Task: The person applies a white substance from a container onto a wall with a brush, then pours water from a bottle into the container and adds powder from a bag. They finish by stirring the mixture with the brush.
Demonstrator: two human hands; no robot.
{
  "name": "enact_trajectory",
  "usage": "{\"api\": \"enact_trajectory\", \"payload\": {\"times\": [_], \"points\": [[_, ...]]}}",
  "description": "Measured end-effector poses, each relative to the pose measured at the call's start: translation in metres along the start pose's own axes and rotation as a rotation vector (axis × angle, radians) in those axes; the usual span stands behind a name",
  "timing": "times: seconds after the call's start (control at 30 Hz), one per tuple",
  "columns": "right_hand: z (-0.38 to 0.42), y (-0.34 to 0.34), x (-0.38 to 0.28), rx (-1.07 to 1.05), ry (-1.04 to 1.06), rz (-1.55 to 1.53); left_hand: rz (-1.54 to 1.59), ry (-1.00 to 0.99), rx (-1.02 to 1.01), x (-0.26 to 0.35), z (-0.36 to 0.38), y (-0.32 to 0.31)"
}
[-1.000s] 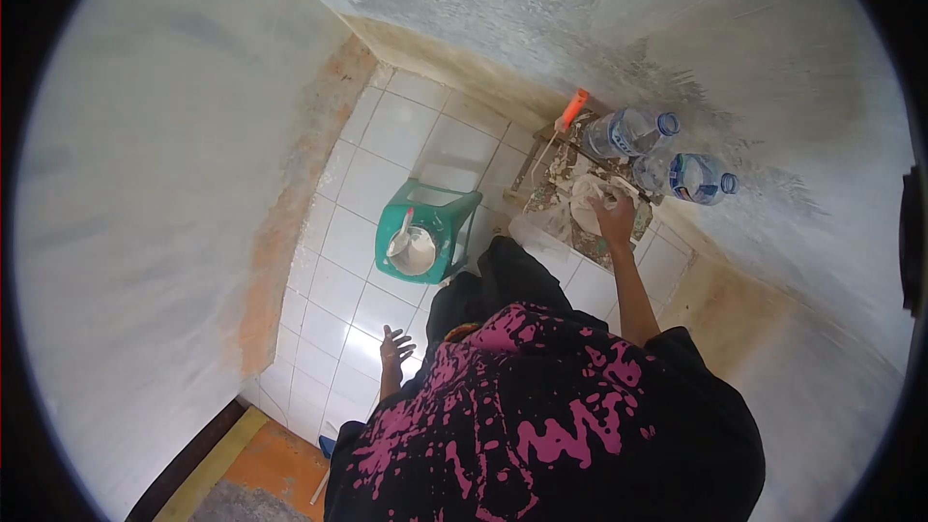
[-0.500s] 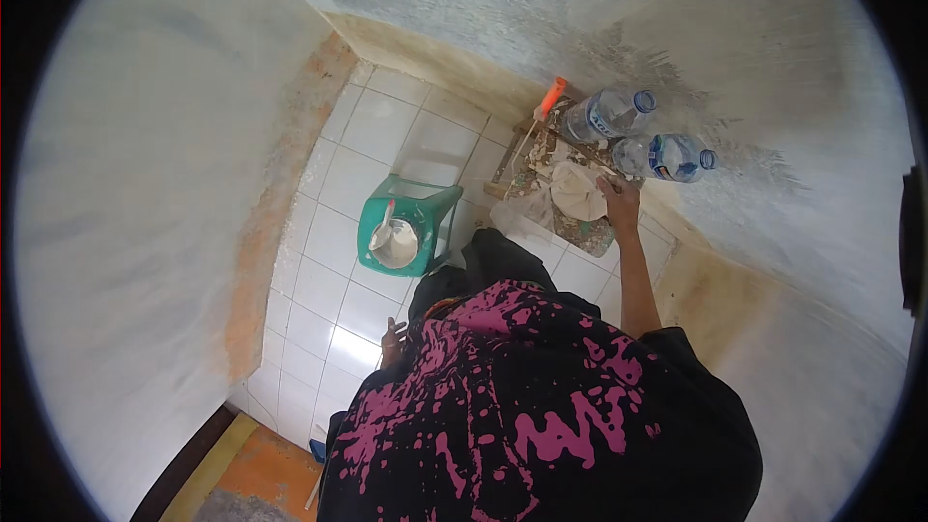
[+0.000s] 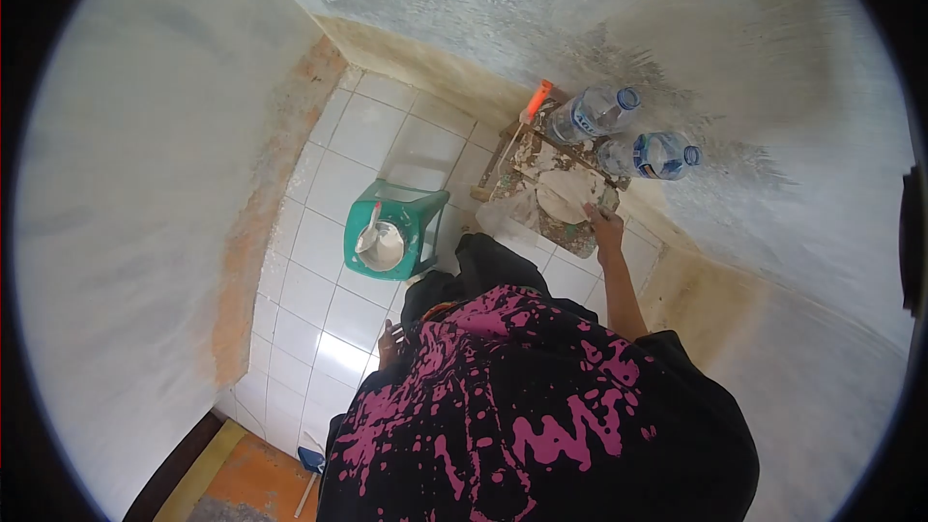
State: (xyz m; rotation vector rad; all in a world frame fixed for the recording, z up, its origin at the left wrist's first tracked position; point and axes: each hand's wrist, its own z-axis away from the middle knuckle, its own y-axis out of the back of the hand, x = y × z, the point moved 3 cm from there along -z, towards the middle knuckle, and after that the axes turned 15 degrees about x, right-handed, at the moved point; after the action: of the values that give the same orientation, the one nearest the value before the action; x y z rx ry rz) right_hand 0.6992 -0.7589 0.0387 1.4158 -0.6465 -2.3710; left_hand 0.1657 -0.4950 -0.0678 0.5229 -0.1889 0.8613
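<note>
My right hand (image 3: 603, 224) has its fingers closed at the edge of a crumpled white bag (image 3: 565, 195), perhaps plastic; its contents cannot be made out. The bag lies on a low, paint-splattered wooden bench (image 3: 527, 157). My left hand (image 3: 389, 340) hangs by my side above the tiles, fingers apart and holding nothing. In front of me, a green plastic stool (image 3: 421, 215) bears a round container (image 3: 387, 249) of white paste. Across its rim rests a whitened scraper (image 3: 368, 232) with a reddish handle end.
Two clear plastic bottles, one (image 3: 592, 116) behind the other (image 3: 650, 156), stand along the bench's wall side. An orange-handled roller frame (image 3: 537, 99) leans at its far corner. Patchy walls (image 3: 464, 0) close in the tiled floor (image 3: 324, 232). A blue-ended tool (image 3: 311, 460) lies lower left.
My right hand has drawn back slightly towards me along the bench, and the white bag looks flatter and stretched towards it. My left hand stays by my side. The view has shifted a little.
</note>
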Motion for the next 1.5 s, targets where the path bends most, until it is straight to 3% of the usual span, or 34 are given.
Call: {"api": "enact_trajectory", "payload": {"times": [0.1,0.17,0.43,0.83,0.9,1.03,1.13,1.23,1.3,1.4,1.5], "points": [[-0.006,0.002,0.023,-0.016,-0.056,-0.042,0.149,0.022,-0.018,-0.004,0.003,-0.008],[-0.006,0.002,0.026,-0.012,-0.049,-0.032,0.000,0.043,0.005,0.012,0.018,-0.009],[-0.019,0.005,0.022,-0.027,0.034,-0.099,-0.037,-0.053,0.002,0.021,0.017,-0.015],[0.001,0.026,-0.057,-0.210,0.236,-0.216,0.010,0.001,-0.001,0.005,0.001,-0.023],[0.010,0.029,-0.066,-0.219,0.196,-0.268,-0.086,-0.118,-0.028,-0.003,-0.012,-0.024],[0.007,0.030,-0.072,-0.180,0.144,-0.326,-0.149,-0.177,0.038,0.018,0.013,-0.024],[0.024,0.039,-0.110,-0.206,0.248,-0.308,-0.066,-0.143,0.047,0.016,0.006,-0.023],[0.035,0.041,-0.130,-0.239,0.313,-0.263,0.085,0.018,-0.006,0.005,-0.011,-0.024],[0.035,0.039,-0.134,-0.251,0.323,-0.200,0.128,-0.199,0.129,0.023,-0.012,-0.023],[0.030,0.033,-0.128,-0.262,0.308,-0.160,0.190,-0.247,0.161,0.086,0.000,-0.027],[0.020,0.022,-0.110,-0.267,0.258,-0.184,0.132,-0.468,0.090,0.158,0.023,-0.032]]}}
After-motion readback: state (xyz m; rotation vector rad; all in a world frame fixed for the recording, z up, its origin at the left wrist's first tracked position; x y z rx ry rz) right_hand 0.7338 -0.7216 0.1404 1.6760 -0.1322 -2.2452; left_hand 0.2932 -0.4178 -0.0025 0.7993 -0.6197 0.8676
